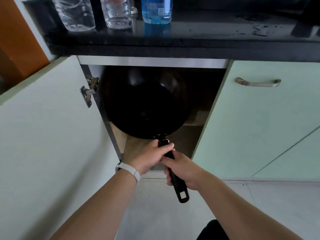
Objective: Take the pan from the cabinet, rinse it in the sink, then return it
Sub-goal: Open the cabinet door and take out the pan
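A large black pan fills the mouth of the open cabinet under the counter, its bowl tilted toward me. Its long black handle points back at me, out over the floor. My left hand grips the handle right behind the bowl. My right hand grips it further back, touching the left hand. The handle's end with its hanging hole sticks out below my right hand. No sink is in view.
The cabinet door stands swung open on the left, hinges showing. A closed pale green door with a metal handle is on the right. The black countertop overhangs, carrying clear bottles and a blue bottle. Below is pale tiled floor.
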`<state>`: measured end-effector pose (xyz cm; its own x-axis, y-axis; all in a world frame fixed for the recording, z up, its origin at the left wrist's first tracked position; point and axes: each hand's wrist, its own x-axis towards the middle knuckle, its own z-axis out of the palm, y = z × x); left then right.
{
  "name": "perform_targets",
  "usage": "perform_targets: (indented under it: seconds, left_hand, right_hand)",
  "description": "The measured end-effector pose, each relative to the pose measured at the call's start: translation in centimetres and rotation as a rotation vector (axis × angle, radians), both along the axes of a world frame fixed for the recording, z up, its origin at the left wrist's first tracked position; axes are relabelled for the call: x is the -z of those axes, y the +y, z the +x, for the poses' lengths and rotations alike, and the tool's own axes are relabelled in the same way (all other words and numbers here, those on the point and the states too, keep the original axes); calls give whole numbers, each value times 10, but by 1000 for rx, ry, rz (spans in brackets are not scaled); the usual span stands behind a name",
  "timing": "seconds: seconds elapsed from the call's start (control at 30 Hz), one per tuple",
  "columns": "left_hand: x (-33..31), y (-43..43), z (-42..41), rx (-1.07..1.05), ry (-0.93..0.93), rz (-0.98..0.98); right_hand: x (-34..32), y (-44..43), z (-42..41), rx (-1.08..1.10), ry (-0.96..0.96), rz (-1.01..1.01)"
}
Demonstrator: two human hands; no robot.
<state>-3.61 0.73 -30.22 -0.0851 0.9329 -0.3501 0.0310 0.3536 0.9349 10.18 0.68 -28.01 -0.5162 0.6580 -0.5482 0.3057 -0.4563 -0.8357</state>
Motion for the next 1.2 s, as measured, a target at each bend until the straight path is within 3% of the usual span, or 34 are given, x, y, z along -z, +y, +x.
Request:
perform_targets:
  seconds: [0.1, 0.2, 0.4, 0.8, 1.2]
  left_hand:
    - [5, -6, 8, -28, -157, 9]
    - [11, -11, 15, -51, -230, 2]
    - [24, -22, 21, -77, -262, 16]
    - [33, -63, 41, -76, -332, 28]
    - [-90, -145, 93, -102, -423, -245]
  right_hand:
    - [5, -3, 10, -36, 23, -91]
    - [13, -12, 10, 28, -30, -35]
    - [26, -25, 8, 117, -146, 46]
    - [31, -56, 35, 2, -152, 26]
    - [-99, -123, 91, -172, -294, -102]
